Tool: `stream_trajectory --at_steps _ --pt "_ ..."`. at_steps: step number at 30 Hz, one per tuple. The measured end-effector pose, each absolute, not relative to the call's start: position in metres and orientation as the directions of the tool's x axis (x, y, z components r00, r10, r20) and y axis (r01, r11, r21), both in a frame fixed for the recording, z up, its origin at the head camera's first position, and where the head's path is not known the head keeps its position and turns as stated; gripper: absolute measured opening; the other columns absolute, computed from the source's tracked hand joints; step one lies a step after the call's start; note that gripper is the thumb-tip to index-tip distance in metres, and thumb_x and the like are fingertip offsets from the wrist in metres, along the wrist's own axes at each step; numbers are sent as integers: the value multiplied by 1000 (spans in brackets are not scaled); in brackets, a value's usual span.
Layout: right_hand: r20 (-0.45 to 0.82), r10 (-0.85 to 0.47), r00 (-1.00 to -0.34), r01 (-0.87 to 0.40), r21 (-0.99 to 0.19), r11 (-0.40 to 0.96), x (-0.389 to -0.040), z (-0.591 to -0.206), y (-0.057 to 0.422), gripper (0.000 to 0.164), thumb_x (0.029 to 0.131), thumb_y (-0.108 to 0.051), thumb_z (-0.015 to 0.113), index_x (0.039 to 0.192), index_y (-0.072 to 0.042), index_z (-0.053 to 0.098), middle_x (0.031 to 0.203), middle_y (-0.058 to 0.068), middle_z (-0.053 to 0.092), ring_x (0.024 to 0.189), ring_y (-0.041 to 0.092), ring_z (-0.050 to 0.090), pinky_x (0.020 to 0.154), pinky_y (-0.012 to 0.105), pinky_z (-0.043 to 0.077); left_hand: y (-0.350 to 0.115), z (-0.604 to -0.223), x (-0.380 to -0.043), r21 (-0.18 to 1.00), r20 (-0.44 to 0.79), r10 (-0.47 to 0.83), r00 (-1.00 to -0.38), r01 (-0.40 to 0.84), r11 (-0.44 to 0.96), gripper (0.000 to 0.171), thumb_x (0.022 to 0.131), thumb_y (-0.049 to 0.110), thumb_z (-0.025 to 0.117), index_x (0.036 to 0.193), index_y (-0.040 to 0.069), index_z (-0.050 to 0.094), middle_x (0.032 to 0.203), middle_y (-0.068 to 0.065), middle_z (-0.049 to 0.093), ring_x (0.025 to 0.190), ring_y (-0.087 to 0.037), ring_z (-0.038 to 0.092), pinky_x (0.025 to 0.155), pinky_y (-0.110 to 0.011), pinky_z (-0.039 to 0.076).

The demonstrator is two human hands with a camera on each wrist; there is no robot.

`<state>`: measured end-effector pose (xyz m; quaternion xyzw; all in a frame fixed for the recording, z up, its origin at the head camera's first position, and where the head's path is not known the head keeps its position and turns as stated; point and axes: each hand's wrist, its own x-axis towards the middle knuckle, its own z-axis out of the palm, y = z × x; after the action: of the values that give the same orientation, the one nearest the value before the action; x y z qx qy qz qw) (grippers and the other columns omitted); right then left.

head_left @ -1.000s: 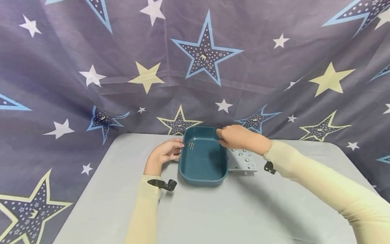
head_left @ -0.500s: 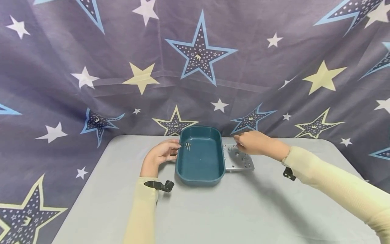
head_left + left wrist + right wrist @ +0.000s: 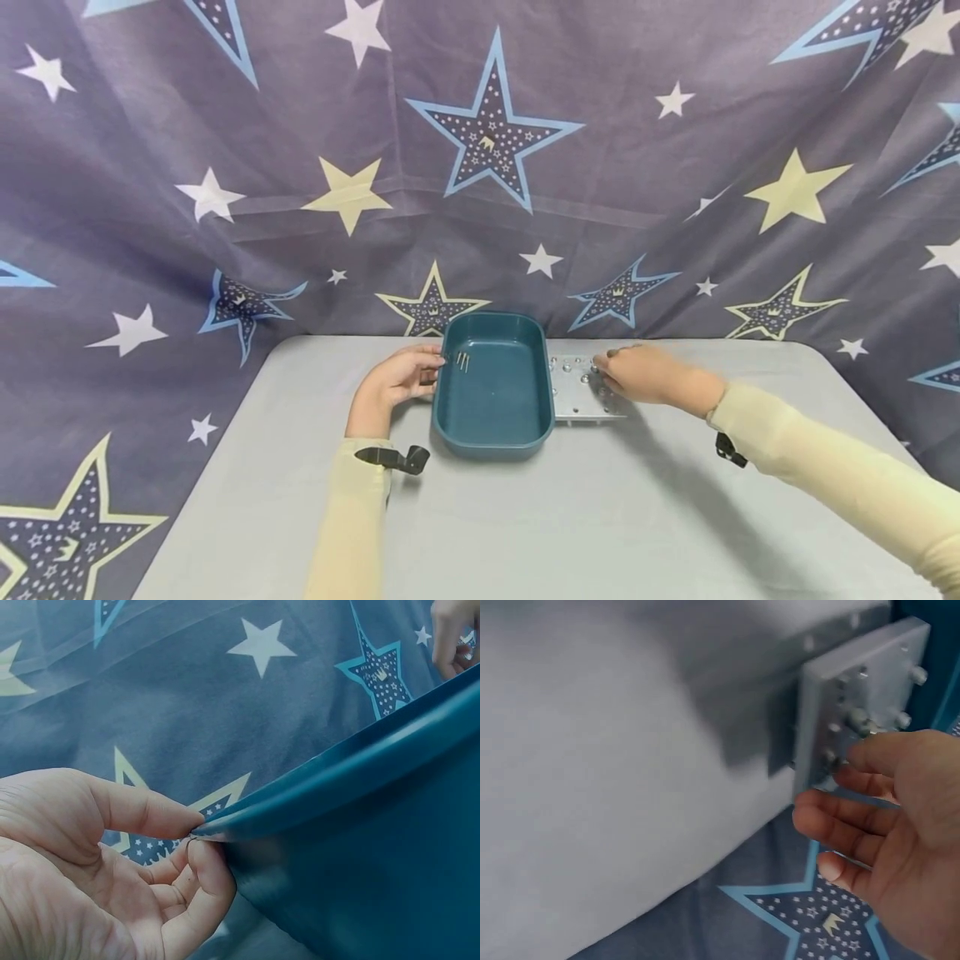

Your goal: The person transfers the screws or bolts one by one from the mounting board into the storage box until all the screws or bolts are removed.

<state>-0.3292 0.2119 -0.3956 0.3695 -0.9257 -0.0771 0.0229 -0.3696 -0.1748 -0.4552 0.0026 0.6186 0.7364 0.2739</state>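
A deep teal plastic tray [image 3: 491, 446] stands on the table. At its left rim my left hand [image 3: 401, 372] grips the edge; the left wrist view shows thumb and forefinger pinching that rim [image 3: 315, 784]. Inside the tray, near its left wall, lie a few thin metal screws [image 3: 462, 362]. Right of the tray is a silver metal plate [image 3: 573, 400] with several round-headed bolts standing in it. My right hand [image 3: 641, 373] is over the plate's right part, thumb and forefinger around a small bolt [image 3: 829, 759] near its edge; the fingers partly hide it.
The grey-white table [image 3: 495, 525] ends at the back against a purple curtain [image 3: 480, 250] printed with stars. The plate sits close against the tray's right wall, and short shanks [image 3: 567, 423] show below its front edge.
My right hand has moved from over the tray's right rim rightward and down to the metal plate. My left hand stays on the tray's left rim. The head view has shifted slightly.
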Motion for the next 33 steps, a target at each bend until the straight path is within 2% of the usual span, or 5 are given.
stream_trajectory --at_steps 9,24,31,33 --pt "-8 -682 -731 -672 182 718 -330 -405 214 13 92 -12 71 98 -5 62 82 7 68 74 22 67 74 40 60 -181 -454 -368 912 -334 403 -852 -400 -90 11 102 1 46 110 6 51 77 6 62 69 -6 57 65 -22 52" --pt "62 -743 -667 -711 243 659 -328 -418 221 11 91 -6 68 99 -3 62 84 9 69 73 23 67 77 41 60 -181 -455 -366 912 -328 401 -855 -398 -103 12 102 1 46 112 6 50 80 5 62 71 -6 59 66 -23 53" --pt "58 -786 -615 -737 313 600 -327 -418 222 25 78 5 74 100 -1 65 88 12 72 78 24 69 80 41 59 -181 -454 -365 911 -322 405 -856 -396 -112 12 102 1 46 112 6 50 79 5 62 69 -6 58 64 -22 52" --pt "55 -796 -603 -740 334 584 -327 -418 222 25 78 6 74 100 -1 65 89 12 72 80 25 70 81 41 59 -181 -454 -365 911 -321 407 -855 -396 -114 12 103 1 46 113 5 50 79 5 63 70 -6 59 64 -22 53"
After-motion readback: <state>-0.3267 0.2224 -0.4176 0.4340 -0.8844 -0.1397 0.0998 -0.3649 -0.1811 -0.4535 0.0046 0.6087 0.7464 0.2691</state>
